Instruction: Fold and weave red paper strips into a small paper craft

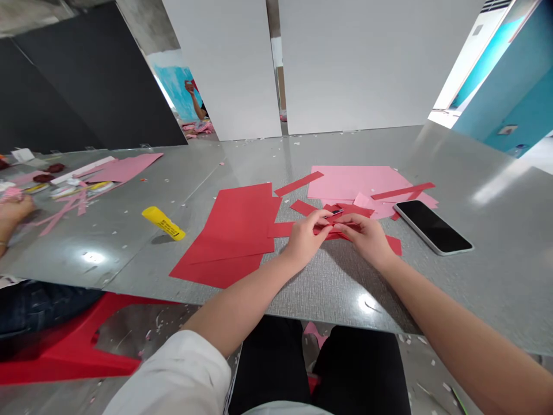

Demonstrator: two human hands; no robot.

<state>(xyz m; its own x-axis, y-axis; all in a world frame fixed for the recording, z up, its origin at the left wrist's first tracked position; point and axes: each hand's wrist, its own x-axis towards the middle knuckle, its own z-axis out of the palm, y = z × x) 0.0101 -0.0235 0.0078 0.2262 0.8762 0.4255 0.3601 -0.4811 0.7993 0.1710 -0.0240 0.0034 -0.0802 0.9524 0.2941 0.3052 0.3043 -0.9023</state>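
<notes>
Both my hands meet over a scatter of red paper strips on the grey table. My left hand (307, 235) is closed, thumb and fingers pinching a piece of red paper. Facing it, my right hand (366, 235) pinches the same red paper from the other side; the fingers partly hide its shape. A small dark, shiny object (335, 212) shows just beyond my fingertips, too small to name. One red strip (280, 230) sticks out left of my left hand. Larger red sheets (242, 222) lie overlapped to the left.
Pink paper sheets (349, 180) lie beyond my hands, with a red strip (395, 192) across them. A phone (433, 227) rests at the right. A yellow tube (164, 223) is at left. Another person's hand (15, 213) is at the far left, near pink paper (129, 169).
</notes>
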